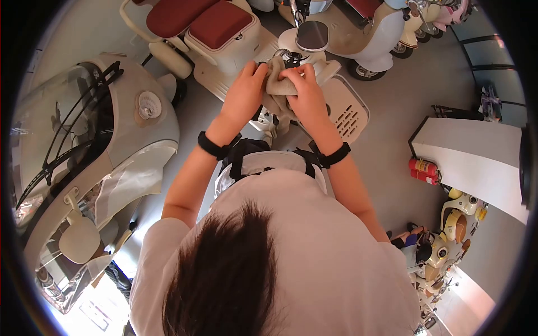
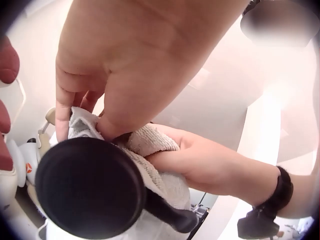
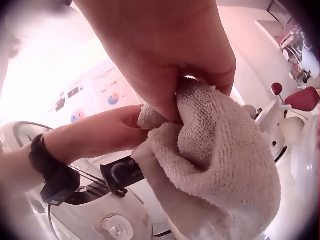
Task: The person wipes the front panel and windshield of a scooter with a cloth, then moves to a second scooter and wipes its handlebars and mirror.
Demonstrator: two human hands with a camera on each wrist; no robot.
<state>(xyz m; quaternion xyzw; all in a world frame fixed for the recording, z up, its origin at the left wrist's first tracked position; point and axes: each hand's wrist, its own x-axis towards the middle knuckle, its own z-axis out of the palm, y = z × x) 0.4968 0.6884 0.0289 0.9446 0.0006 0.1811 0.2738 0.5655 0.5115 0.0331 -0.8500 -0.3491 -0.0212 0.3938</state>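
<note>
A beige-grey cloth (image 1: 278, 84) is bunched between both hands above the front of a cream scooter. My left hand (image 1: 242, 96) grips its left side, thumb and fingers pinching the folds. On the other side my right hand (image 1: 309, 99) pinches the cloth (image 3: 225, 160), which hangs down in thick folds in the right wrist view. The left wrist view has a round black mirror back (image 2: 90, 187) just below the left hand (image 2: 130, 65), with the cloth (image 2: 150, 140) behind it. Whatever lies under the cloth is hidden.
A rectangular mirror (image 1: 312, 36) stands just beyond the right hand. The scooter's dark red seat (image 1: 220, 23) is ahead, its slotted footboard (image 1: 348, 112) to the right. A vehicle with a windshield (image 1: 53, 106) is at the left; fire extinguishers (image 1: 423, 170) stand at the right.
</note>
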